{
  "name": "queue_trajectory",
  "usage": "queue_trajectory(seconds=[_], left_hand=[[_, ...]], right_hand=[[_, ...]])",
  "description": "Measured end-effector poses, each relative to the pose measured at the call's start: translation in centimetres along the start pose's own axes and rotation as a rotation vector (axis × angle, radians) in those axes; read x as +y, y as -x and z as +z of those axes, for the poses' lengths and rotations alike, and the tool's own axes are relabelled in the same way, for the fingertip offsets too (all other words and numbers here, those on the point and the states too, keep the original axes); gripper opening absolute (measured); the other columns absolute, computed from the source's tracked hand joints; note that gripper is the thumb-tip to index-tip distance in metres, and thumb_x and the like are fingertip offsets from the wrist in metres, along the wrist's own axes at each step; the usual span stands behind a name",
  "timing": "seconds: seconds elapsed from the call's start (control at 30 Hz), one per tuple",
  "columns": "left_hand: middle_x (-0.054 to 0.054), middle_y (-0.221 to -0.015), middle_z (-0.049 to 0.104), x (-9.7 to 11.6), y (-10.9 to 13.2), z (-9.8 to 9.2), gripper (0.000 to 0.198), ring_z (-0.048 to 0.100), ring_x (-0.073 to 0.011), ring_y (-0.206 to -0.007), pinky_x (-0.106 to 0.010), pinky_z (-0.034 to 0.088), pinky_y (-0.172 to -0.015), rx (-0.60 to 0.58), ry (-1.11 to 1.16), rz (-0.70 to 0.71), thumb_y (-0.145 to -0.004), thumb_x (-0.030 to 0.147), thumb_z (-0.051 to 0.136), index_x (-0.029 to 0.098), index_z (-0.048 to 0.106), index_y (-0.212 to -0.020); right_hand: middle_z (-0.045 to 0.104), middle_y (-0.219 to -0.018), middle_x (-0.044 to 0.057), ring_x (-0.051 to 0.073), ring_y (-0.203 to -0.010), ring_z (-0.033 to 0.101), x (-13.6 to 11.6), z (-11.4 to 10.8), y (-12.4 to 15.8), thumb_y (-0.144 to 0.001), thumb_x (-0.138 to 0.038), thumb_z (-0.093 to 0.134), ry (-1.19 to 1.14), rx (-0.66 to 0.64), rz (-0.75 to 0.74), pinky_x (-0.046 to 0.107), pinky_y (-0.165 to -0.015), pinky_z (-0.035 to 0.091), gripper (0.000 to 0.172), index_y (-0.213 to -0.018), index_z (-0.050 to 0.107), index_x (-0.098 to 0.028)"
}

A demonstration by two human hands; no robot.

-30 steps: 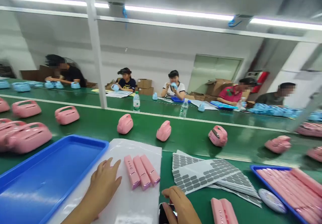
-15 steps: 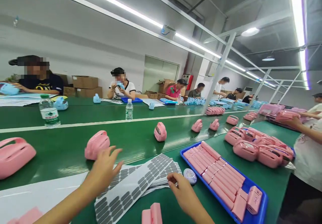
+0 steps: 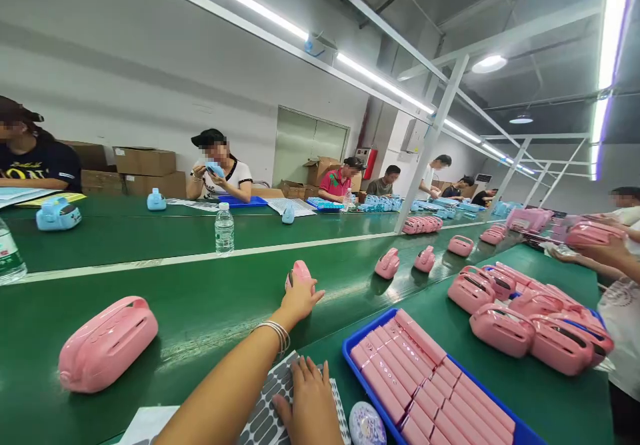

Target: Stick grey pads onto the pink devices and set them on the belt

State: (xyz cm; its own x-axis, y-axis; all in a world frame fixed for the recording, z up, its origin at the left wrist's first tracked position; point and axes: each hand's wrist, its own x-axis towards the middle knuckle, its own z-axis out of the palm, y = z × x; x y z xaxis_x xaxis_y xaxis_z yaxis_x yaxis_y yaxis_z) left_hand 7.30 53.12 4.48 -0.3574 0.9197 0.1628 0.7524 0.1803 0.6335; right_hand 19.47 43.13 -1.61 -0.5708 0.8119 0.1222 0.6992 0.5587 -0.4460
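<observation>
Hands spread, left hand (image 3: 300,302) on glossy pink plastic case (image 3: 299,273), right hand (image 3: 310,405) on grey sticker sheet (image 3: 265,418)

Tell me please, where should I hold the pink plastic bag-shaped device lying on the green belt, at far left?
Take the arched handle of the pink plastic device, coming from above. The dark slot under the handle seems to leave room for fingers, while the smooth rounded body gives less to hold.
</observation>
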Motion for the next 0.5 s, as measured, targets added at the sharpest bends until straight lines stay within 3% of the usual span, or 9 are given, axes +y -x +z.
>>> queue_trajectory(seconds=[0.17, 0.3, 0.33, 0.4, 0.5], left_hand=[[-0.011, -0.123, 0.049, -0.3, -0.2, -0.2, 0.027, 0.052, -0.0257, -0.104, -0.049, 0.044, -0.089, 0.117, 0.129, -0.197, -0.09, 0.025, 0.052, 0.016, 0.053, -0.115], [-0.007, -0.097, 0.057, -1.4, 0.5, -3.2, 0.026, 0.058, -0.0198, -0.081, -0.04, 0.051, -0.072, 0.186, 0.449, -0.409, -0.092, 0.031, 0.048, 0.015, 0.051, -0.112], [-0.006, -0.093, 0.057, -1.7, 1.4, -4.3, 0.029, 0.058, -0.0184, -0.075, -0.037, 0.052, -0.067, 0.194, 0.559, -0.444, -0.092, 0.033, 0.047, 0.015, 0.049, -0.114], [-0.004, -0.088, 0.056, -2.1, 4.3, -6.8, 0.031, 0.057, -0.0161, -0.066, -0.034, 0.053, -0.059, 0.192, 0.791, -0.47, -0.091, 0.031, 0.046, 0.017, 0.044, -0.119], [0.003, -0.067, 0.047, -3.0, 11.4, -10.8, 0.03, 0.053, -0.0139, -0.057, -0.04, 0.055, -0.065, 0.155, 1.069, -0.495, -0.082, 0.018, 0.042, 0.019, 0.046, -0.112]], right_hand=[[0.054, -0.125, 0.03, 0.041, -0.122, 0.046, 0.1, -0.1, 2.0, -0.079, -0.032, 0.065, 0.134, 0.017, 0.042, 0.063, -0.11, 0.009, 0.051, -0.116, 0.06, 0.003], [0.061, -0.118, 0.026, 0.044, -0.117, 0.049, -0.5, -0.4, 3.9, -0.078, -0.019, 0.064, 0.178, 0.023, 0.072, 0.069, -0.103, 0.021, 0.028, -0.102, 0.069, -0.006], [0.064, -0.116, 0.023, 0.042, -0.116, 0.051, -0.7, -0.5, 4.0, -0.078, -0.012, 0.062, 0.175, 0.018, 0.059, 0.066, -0.1, 0.029, 0.025, -0.101, 0.069, -0.01], [0.066, -0.111, 0.015, 0.033, -0.111, 0.055, -1.1, -0.6, 3.8, -0.077, 0.001, 0.055, 0.153, 0.008, 0.024, 0.05, -0.095, 0.044, 0.039, -0.111, 0.065, -0.015], [0.066, -0.105, 0.012, 0.022, -0.098, 0.062, -1.6, -0.9, 3.0, -0.078, 0.008, 0.047, 0.119, -0.006, 0.022, 0.03, -0.08, 0.052, 0.054, -0.128, 0.05, -0.013]])
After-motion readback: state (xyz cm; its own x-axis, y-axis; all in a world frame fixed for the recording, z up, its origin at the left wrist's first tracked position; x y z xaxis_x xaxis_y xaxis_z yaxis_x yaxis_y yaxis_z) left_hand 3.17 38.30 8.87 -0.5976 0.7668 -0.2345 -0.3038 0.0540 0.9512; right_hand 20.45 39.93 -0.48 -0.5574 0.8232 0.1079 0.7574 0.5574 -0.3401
